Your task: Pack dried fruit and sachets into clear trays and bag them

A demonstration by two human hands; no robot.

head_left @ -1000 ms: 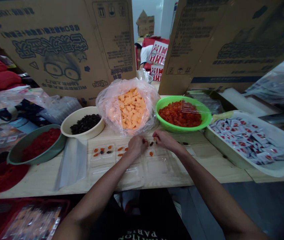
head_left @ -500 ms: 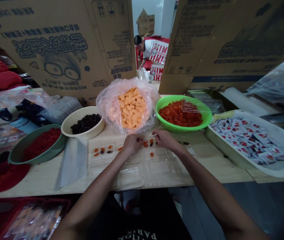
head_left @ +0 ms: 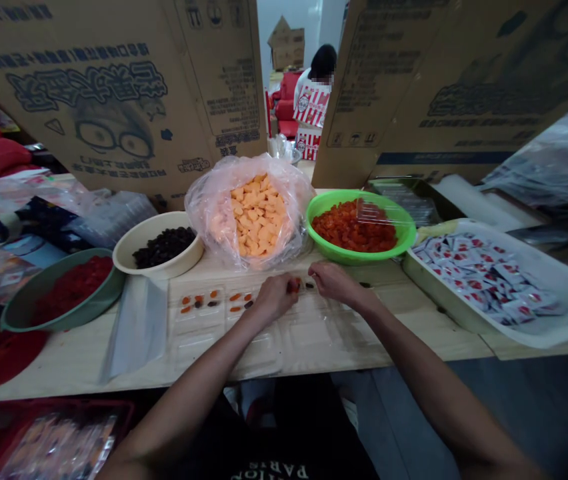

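A clear plastic compartment tray (head_left: 229, 343) lies on the wooden table (head_left: 64, 367) in front of me. Small orange and dark pieces of dried fruit (head_left: 199, 301) sit in its far-left compartments. My left hand (head_left: 275, 297) pinches an orange piece (head_left: 293, 285) at its fingertips above the tray. My right hand (head_left: 331, 281) is bunched beside it, close to a dark piece (head_left: 309, 285). Its fingers hide whether it holds anything. Behind my hands stand a plastic bag of orange cubes (head_left: 209, 213), a white bowl of dark raisins (head_left: 129, 257), and a green bowl of red-orange dried fruit (head_left: 359, 259).
A grey-green bowl of red fruit (head_left: 29, 293) stands at the left. A white-lined tray of small red-and-white packets (head_left: 439, 300) is at the right. Upright cardboard sheets (head_left: 114, 67) rise behind the table, and a person (head_left: 314, 90) in a striped top stands beyond them.
My hands stay close together over the tray, and the orange piece in front of my left fingers is now pinched. The distant person has straightened up, and the view has shifted slightly left.
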